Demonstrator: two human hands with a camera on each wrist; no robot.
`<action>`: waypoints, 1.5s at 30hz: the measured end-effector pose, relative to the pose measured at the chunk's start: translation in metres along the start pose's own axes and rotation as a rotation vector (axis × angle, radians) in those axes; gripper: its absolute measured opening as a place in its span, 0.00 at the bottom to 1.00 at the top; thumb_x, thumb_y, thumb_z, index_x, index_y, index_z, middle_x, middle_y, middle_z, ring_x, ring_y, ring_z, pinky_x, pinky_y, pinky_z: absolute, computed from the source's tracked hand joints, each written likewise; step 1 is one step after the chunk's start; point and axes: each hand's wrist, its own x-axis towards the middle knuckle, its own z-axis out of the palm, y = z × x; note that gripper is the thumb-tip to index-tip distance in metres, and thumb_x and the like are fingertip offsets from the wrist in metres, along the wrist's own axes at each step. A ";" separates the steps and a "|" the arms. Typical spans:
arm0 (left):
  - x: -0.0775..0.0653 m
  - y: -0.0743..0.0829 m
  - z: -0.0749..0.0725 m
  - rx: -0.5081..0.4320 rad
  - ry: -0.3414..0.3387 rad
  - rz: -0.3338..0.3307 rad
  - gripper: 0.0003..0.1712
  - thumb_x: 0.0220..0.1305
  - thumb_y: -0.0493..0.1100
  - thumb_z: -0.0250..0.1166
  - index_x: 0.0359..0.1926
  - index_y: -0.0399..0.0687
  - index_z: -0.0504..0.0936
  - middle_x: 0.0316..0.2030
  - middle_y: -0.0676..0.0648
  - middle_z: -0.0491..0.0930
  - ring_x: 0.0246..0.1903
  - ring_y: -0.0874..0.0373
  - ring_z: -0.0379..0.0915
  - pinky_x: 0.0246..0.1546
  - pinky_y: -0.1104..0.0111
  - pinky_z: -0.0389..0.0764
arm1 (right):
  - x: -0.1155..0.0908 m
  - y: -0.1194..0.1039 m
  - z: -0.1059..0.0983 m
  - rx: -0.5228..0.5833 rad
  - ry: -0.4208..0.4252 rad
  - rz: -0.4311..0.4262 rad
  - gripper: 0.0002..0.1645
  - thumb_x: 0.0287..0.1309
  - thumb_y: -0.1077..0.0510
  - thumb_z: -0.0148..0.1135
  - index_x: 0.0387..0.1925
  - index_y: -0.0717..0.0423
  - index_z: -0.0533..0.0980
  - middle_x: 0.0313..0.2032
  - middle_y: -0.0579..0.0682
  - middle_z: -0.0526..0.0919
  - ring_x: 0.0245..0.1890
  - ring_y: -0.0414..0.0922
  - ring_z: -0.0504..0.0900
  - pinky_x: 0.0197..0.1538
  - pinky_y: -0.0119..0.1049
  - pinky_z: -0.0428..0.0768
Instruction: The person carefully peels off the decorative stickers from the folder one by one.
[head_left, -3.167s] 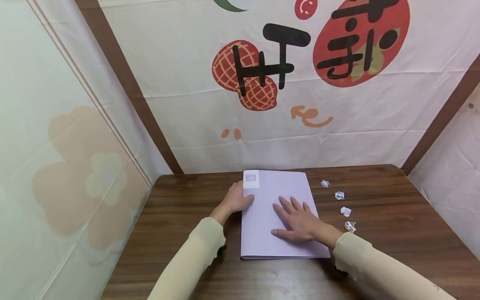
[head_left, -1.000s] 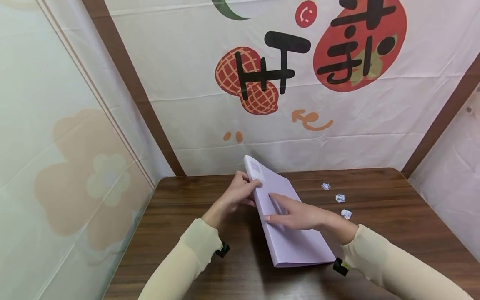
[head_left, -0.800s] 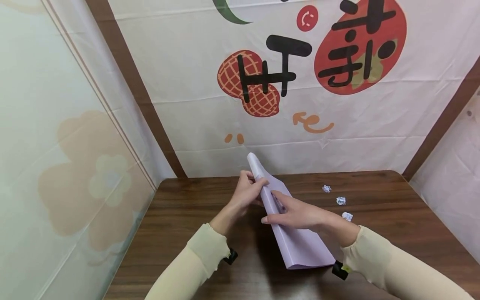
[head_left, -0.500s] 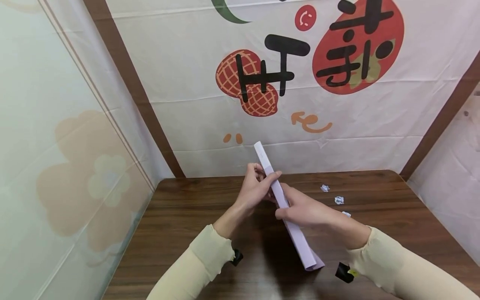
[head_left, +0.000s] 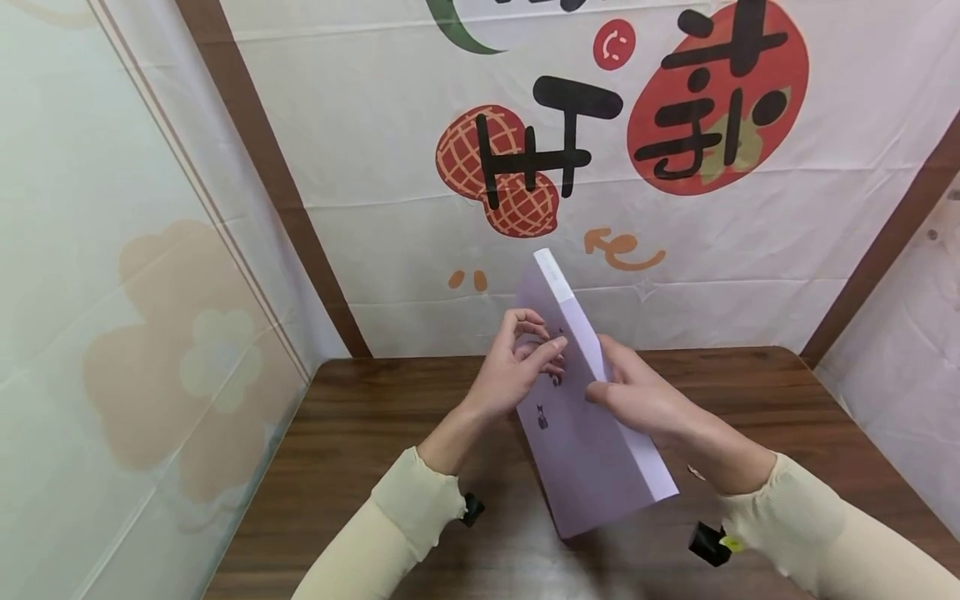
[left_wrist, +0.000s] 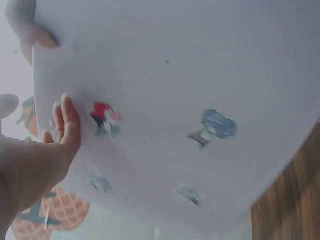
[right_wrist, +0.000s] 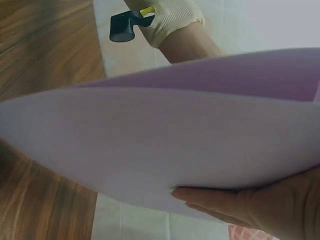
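Note:
A pale purple folder (head_left: 592,450) stands tilted on the table, its white-labelled spine raised. My right hand (head_left: 652,392) grips it by the spine, thumb on the spine and fingers on the far side; in the right wrist view the right hand's fingers (right_wrist: 215,197) lie against the cover. My left hand (head_left: 513,367) is loosely bent beside the near cover and holds nothing. In the left wrist view the left hand (left_wrist: 45,150) is close to the cover; whether it touches I cannot tell. Several small cartoon stickers (left_wrist: 214,127) are on that cover.
The dark wood table (head_left: 360,467) lies beneath, with a printed cloth wall (head_left: 405,208) behind. A small scrap (head_left: 695,472) shows beside the right wrist; the folder and right arm hide the area behind. Black wrist cameras (head_left: 708,543) hang below the cuffs.
The folder, flat at first, has been lifted by its spine and turned, showing its other cover. The left hand has let go of the spine; the right hand now grips it, farther right.

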 end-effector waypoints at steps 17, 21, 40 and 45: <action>-0.018 -0.080 -0.067 0.286 0.248 -0.227 0.30 0.72 0.41 0.63 0.69 0.41 0.62 0.62 0.34 0.69 0.60 0.41 0.73 0.56 0.52 0.78 | 0.005 0.024 -0.014 0.104 0.124 -0.086 0.38 0.60 0.74 0.51 0.73 0.62 0.59 0.63 0.69 0.74 0.54 0.63 0.81 0.47 0.52 0.83; -0.021 -0.098 -0.064 0.238 0.154 -0.352 0.39 0.75 0.44 0.60 0.77 0.37 0.52 0.69 0.31 0.64 0.62 0.37 0.73 0.56 0.47 0.80 | 0.006 0.030 -0.016 0.132 0.139 -0.078 0.38 0.60 0.73 0.51 0.73 0.64 0.60 0.62 0.70 0.75 0.53 0.62 0.81 0.47 0.51 0.83; -0.027 -0.092 -0.080 0.288 0.209 -0.301 0.29 0.70 0.41 0.68 0.66 0.35 0.69 0.43 0.40 0.83 0.36 0.54 0.82 0.32 0.62 0.85 | 0.013 0.060 -0.027 0.219 0.184 -0.032 0.31 0.70 0.65 0.57 0.71 0.62 0.61 0.57 0.69 0.79 0.43 0.54 0.89 0.42 0.50 0.87; -0.031 -0.075 -0.084 0.376 0.239 -0.247 0.32 0.69 0.41 0.69 0.67 0.37 0.67 0.44 0.41 0.82 0.36 0.50 0.87 0.37 0.59 0.87 | 0.016 0.075 -0.024 0.212 0.217 0.010 0.32 0.70 0.62 0.61 0.70 0.61 0.60 0.56 0.68 0.80 0.42 0.53 0.89 0.42 0.50 0.87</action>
